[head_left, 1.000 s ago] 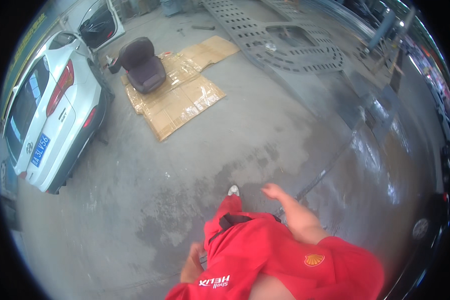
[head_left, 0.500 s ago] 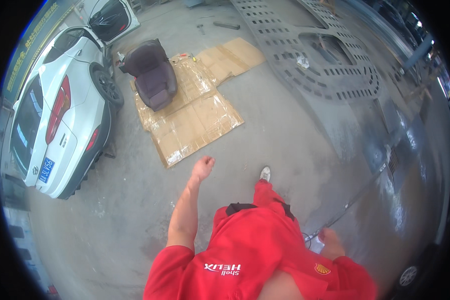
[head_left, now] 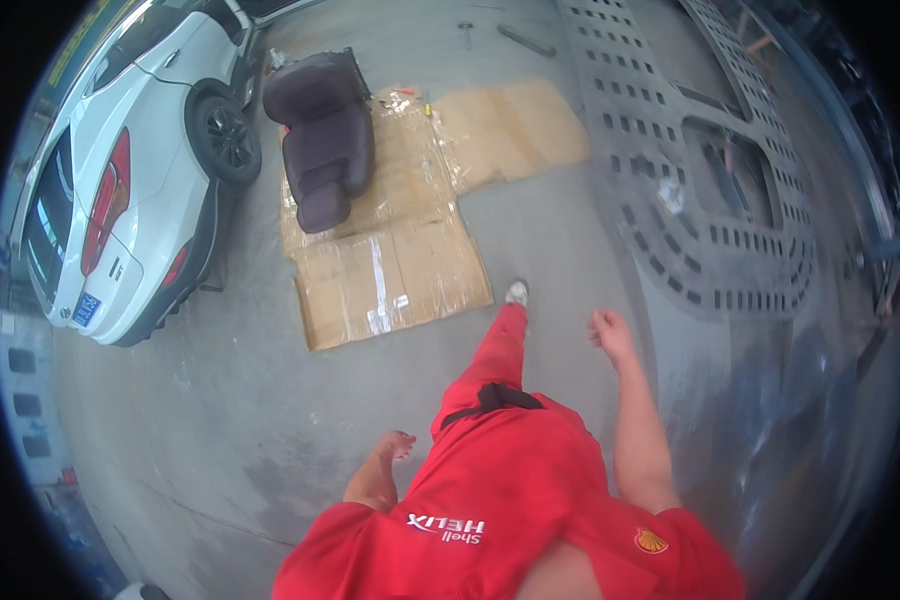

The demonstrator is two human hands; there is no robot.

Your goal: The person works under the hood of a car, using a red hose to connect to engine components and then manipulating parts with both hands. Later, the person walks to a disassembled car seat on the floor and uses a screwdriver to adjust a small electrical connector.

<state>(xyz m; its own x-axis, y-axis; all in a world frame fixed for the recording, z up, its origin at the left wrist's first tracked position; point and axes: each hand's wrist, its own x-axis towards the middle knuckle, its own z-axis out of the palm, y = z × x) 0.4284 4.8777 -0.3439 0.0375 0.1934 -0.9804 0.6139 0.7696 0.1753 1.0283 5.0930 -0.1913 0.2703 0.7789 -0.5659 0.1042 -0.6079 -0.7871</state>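
Note:
I am walking with both arms swinging beside my red work suit, and neither hand touches anything. My left hand (head_left: 396, 446) is low by my left hip, fingers loosely bent and a little apart, empty. Farther forward, my right hand (head_left: 608, 330) hangs over the grey floor, its fingers slack and slightly apart, with nothing visible in it. Ahead and to the left, a dark car seat (head_left: 320, 135) lies on flattened cardboard (head_left: 390, 285). Close to my right hand is the slotted metal platform (head_left: 655, 245).
A white car (head_left: 160, 180) stands at the left. Small tools, among them a yellow-handled one (head_left: 428, 109), are on the cardboard by the seat. A dark bar (head_left: 526, 41) lies on the floor farther off. A sloped metal plate (head_left: 710, 370) adjoins the platform.
My right hand has swung forward and my left hand back. The view has shifted, bringing the seat and cardboard nearer. The long bar near my right hand no longer shows.

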